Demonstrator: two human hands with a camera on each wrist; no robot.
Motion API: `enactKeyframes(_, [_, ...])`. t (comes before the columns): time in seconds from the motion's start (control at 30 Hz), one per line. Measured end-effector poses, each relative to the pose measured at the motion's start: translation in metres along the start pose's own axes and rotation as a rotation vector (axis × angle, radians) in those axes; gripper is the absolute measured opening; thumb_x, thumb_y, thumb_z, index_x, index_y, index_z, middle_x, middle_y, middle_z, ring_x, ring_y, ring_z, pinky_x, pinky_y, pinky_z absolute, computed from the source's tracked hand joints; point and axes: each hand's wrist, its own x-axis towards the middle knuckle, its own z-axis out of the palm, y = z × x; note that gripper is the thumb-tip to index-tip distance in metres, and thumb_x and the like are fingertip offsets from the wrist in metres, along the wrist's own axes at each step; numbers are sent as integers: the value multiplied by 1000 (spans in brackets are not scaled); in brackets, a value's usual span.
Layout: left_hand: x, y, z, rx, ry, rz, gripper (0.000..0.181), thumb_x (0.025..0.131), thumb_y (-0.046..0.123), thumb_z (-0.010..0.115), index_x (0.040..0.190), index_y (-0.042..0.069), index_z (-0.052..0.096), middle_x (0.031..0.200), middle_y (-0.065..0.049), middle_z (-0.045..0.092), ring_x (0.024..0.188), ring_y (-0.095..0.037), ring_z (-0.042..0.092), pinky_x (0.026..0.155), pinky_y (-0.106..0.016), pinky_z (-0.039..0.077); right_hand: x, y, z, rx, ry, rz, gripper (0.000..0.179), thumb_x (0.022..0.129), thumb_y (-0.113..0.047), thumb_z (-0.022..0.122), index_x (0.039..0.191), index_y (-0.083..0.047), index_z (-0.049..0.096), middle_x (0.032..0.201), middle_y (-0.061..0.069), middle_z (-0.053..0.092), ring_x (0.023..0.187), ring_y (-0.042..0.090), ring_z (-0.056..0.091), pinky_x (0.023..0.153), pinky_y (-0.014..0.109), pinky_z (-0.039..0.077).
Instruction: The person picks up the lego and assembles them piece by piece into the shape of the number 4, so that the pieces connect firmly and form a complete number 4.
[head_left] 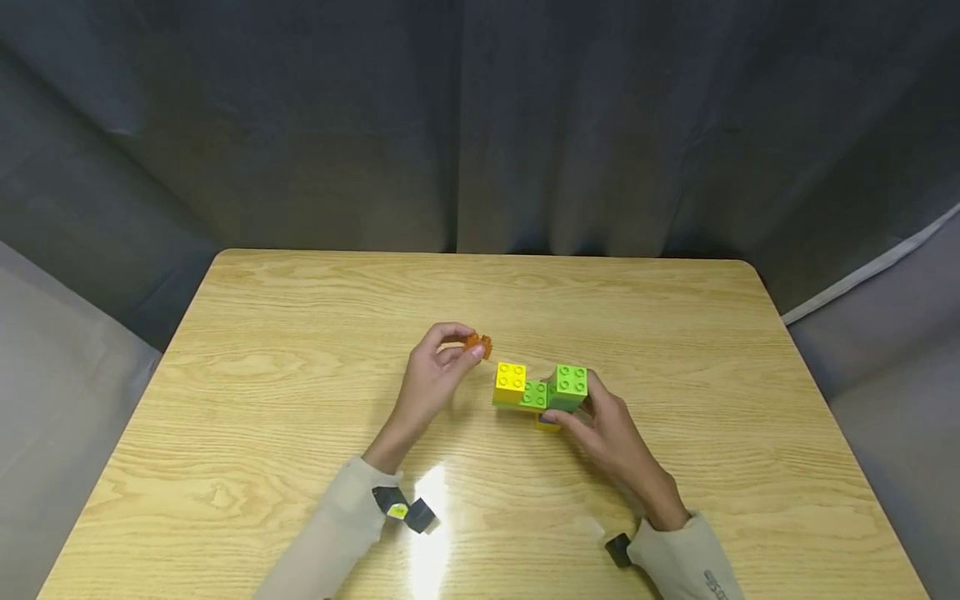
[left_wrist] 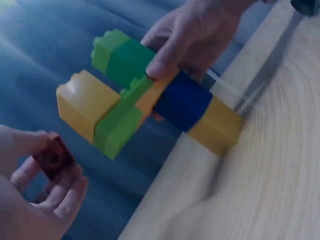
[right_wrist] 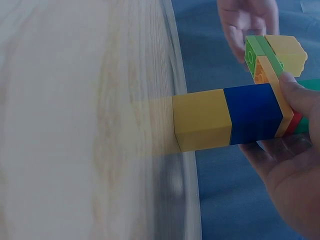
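Observation:
My left hand [head_left: 427, 383] pinches a small reddish-orange toy brick [head_left: 478, 344] between thumb and fingers; its hollow underside shows in the left wrist view. My right hand [head_left: 615, 429] grips a structure of stacked toy bricks around its middle. From the bottom, that structure has a yellow brick [right_wrist: 202, 120], a blue brick [right_wrist: 253, 114] and a thin orange brick [right_wrist: 272, 90]. Above them lies a light green brick [left_wrist: 117, 130], bearing a yellow brick [head_left: 511, 379] at its left end. Green bricks [head_left: 572, 382] rise at the right, with some red [right_wrist: 294, 122] partly hidden by my fingers.
Both hands work over a wood-grain table [head_left: 300, 333]. The structure's base is at or just above the tabletop; I cannot tell which. Dark curtains [head_left: 337, 125] hang behind the table's far edge. Wrist-worn devices [head_left: 405, 508] sit at the cuffs.

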Motion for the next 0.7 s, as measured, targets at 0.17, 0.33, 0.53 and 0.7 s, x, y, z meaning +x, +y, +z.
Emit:
enactKeyframes(0.17, [-4, 11, 2, -113, -45, 79, 28, 100, 2, 67, 123, -5, 53, 127, -19, 57, 108, -24, 67, 95, -34, 58, 1, 0, 0, 5, 0, 7, 55, 88, 3, 79, 134, 2, 50, 128, 17, 65, 120, 30, 64, 100, 43, 53])
enactKeyframes(0.33, [-7, 18, 8, -123, -133, 123, 41, 99, -2, 67, 135, -6, 48, 133, -20, 54, 115, -36, 63, 97, -35, 57, 1, 2, 1, -8, 10, -15, 55, 87, 4, 80, 133, 2, 51, 127, 15, 66, 119, 25, 64, 100, 30, 53])
enactKeyframes(0.53, [-10, 17, 14, -8, -227, 175, 44, 98, -4, 69, 140, -6, 55, 137, -20, 58, 121, -36, 61, 105, -43, 52, 1, 2, 1, -3, 8, -35, 54, 87, 5, 80, 133, 2, 51, 127, 15, 66, 119, 21, 63, 99, 17, 49])
enactKeyframes(0.7, [-11, 16, 16, 19, -263, 157, 45, 97, -3, 69, 140, -4, 57, 137, -17, 57, 125, -31, 59, 105, -47, 52, 1, 2, 1, -6, 6, -47, 54, 87, 5, 80, 133, 2, 51, 127, 15, 66, 119, 22, 63, 100, 17, 49])
